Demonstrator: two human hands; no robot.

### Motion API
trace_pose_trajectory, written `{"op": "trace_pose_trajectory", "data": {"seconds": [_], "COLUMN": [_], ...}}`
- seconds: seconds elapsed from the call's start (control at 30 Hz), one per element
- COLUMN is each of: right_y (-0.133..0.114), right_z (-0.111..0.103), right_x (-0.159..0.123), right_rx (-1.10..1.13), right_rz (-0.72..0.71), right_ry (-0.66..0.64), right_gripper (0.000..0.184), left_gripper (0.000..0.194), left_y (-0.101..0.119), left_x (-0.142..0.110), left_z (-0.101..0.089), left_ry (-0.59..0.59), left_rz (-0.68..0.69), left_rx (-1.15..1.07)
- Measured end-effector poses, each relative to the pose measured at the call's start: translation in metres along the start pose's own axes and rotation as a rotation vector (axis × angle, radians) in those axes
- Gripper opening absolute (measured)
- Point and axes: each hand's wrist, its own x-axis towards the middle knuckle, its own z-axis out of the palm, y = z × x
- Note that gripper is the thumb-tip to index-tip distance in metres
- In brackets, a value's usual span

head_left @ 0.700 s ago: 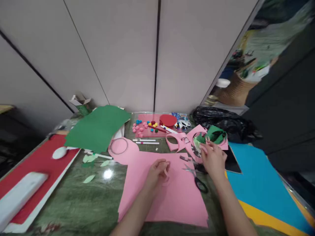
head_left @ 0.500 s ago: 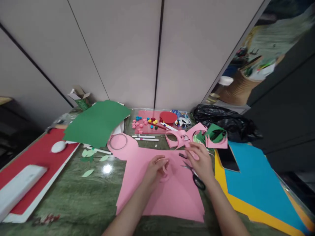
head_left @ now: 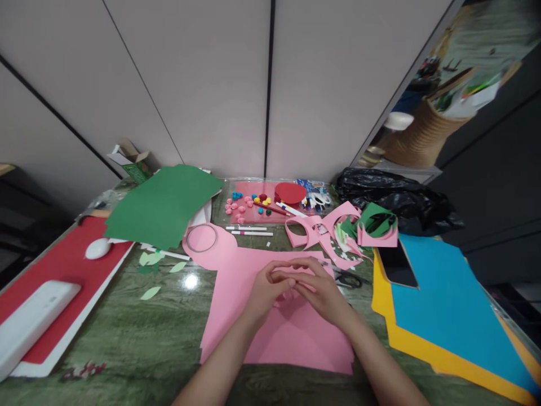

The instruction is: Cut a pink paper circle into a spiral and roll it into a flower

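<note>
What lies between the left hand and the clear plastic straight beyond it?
In the head view: the far part of the pink sheets, a small white scrap and two thin white sticks.

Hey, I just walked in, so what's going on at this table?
A person has both hands over a stack of pink sheets, fingertips close together. The left hand holds a small, curled pink strip; whether the right hand grips it too is unclear. Scissors lie beyond the right hand, partly hidden, near pink offcuts with rounded cutouts. Green sheets and pale leaf-shaped pieces lie to the left, blue sheets to the right.
</note>
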Motion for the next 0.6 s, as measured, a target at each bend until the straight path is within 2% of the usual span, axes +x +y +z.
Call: {"op": "trace_pose_trajectory", "data": {"seconds": [0.1, 0.23, 0.37, 0.6], "right_y": [0.002, 0.003, 0.0, 0.001], "right_z": [0.001, 0.004, 0.006, 0.012], "right_x": [-0.001, -0.001, 0.001, 0.001], "right_rx": [0.053, 0.125, 0.178, 0.214], "right_rz": [0.033, 0.099, 0.189, 0.241], "right_ry": [0.002, 0.121, 0.204, 0.212], "right_gripper": [0.034, 0.024, 0.012, 0.02], "left_gripper": [0.04, 0.038, 0.036, 0.034], "left_y": [0.003, 0.003, 0.001, -0.001], "left_x": [-0.001, -0.003, -0.003, -0.002], "left_z": [0.001, 0.006, 0.009, 0.011], "left_ry": [0.002, 0.034, -0.002, -0.078], "left_rz": [0.005, -0.034, -0.003, 0.029], "left_rx": [0.062, 0.012, -0.072, -0.143]}}
